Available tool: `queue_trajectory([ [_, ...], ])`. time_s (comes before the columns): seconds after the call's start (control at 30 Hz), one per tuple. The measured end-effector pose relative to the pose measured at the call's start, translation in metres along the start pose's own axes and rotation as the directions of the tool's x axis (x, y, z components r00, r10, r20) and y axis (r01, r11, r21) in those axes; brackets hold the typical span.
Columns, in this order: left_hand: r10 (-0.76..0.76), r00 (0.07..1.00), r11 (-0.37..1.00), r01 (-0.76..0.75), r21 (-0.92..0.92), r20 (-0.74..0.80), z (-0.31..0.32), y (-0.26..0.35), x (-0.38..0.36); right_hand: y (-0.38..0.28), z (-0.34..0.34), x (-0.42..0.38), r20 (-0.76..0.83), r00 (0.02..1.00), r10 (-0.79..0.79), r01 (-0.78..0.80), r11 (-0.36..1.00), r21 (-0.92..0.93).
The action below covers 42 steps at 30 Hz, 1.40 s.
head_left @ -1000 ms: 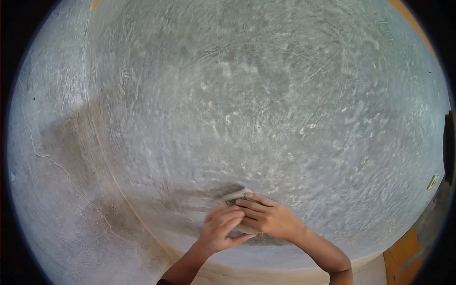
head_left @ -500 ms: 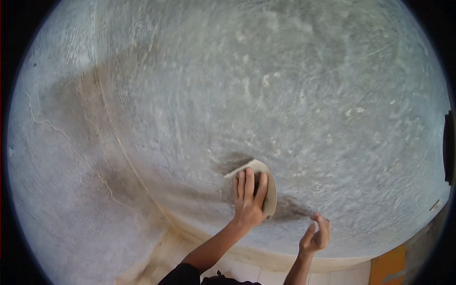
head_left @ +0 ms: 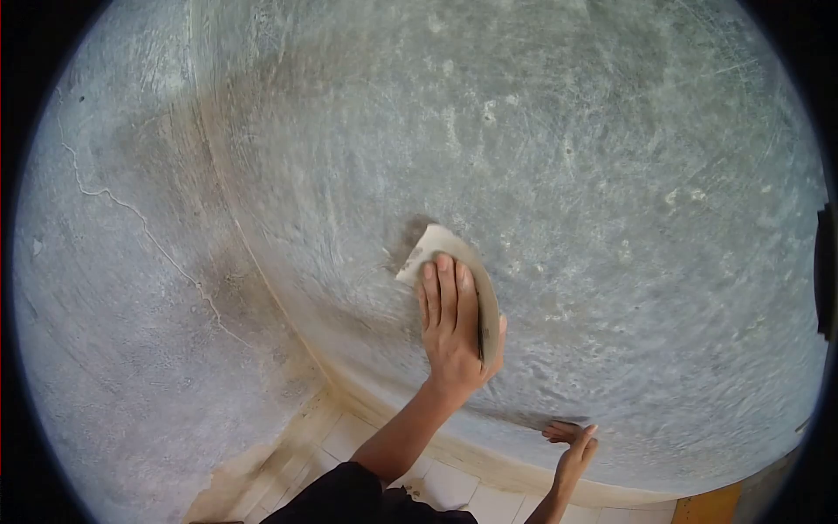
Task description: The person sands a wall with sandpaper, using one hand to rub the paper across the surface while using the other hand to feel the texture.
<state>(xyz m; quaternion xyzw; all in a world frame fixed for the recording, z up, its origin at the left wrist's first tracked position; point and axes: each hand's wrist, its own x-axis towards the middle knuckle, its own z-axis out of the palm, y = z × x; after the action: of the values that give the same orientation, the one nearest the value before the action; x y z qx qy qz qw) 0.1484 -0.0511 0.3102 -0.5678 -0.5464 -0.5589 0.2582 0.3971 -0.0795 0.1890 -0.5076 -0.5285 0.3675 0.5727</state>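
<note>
My left hand is wrapped on a curved, off-white sheet, its fingers lying flat over the sheet and the thumb showing past the right edge. The sheet rests against a rough grey-blue wall, with a dark shadow at its upper left corner. Lower and to the right, my right hand has its fingers apart, close to or touching the bottom of the wall. Nothing shows in it.
A second wall face with a thin crack meets the main wall at a corner on the left. Pale floor tiles lie below. An orange-brown panel is at the lower right, and a dark object at the right edge.
My left hand has moved up the wall with the sheet. My right hand has dropped slightly, and its curled fingers have spread. The view has shifted a little.
</note>
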Motion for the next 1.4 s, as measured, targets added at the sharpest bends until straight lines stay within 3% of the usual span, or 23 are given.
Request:
queue_trajectory([
  [0.13,-0.076,0.995,0.996,0.079,-0.044,0.066,0.014,-0.007,-0.066,0.015,0.012,0.002,0.017,1.0,-0.026,0.026,1.0,-0.012],
  [0.23,-0.065,0.997,0.988,0.069,-0.141,0.033,0.005,-0.009,-0.052,0.016,0.017,0.0,-0.061,0.997,0.056,-0.051,0.996,0.069],
  [0.37,-0.015,1.0,0.999,0.016,-0.035,0.007,-0.017,-0.018,0.013,-0.002,0.028,0.0,-0.203,0.975,0.095,-0.08,0.994,0.077],
  [0.5,-0.093,0.99,0.992,0.083,-0.093,-0.107,-0.004,-0.023,-0.02,0.017,0.028,0.001,-0.288,0.954,0.078,-0.072,0.997,0.034],
  [0.6,-0.202,0.979,0.97,0.194,-0.146,-0.04,-0.008,-0.016,-0.036,0.022,0.032,0.008,-0.348,0.936,0.054,-0.052,0.999,0.016],
  [0.7,-0.125,0.991,0.99,0.121,-0.077,-0.047,-0.018,-0.039,-0.008,0.024,0.035,0.007,-0.4,0.916,0.03,-0.035,0.999,-0.006],
  [0.77,-0.169,0.983,0.981,0.16,-0.108,-0.077,-0.028,-0.04,0.012,0.017,0.041,0.006,-0.426,0.904,0.035,-0.046,0.999,-0.014],
  [0.93,-0.128,0.991,0.988,0.123,-0.089,-0.05,-0.018,-0.039,-0.022,0.01,0.044,0.004,-0.434,0.897,0.086,-0.084,0.996,0.022],
  [1.07,-0.129,0.991,0.99,0.126,-0.069,-0.047,-0.027,-0.041,0.002,0.004,0.049,0.004,-0.456,0.883,0.115,-0.11,0.993,0.039],
  [1.4,-0.113,0.987,0.99,0.101,-0.102,-0.115,-0.021,-0.047,0.0,0.002,0.046,0.003,-0.451,0.892,0.039,-0.044,0.999,-0.001],
])
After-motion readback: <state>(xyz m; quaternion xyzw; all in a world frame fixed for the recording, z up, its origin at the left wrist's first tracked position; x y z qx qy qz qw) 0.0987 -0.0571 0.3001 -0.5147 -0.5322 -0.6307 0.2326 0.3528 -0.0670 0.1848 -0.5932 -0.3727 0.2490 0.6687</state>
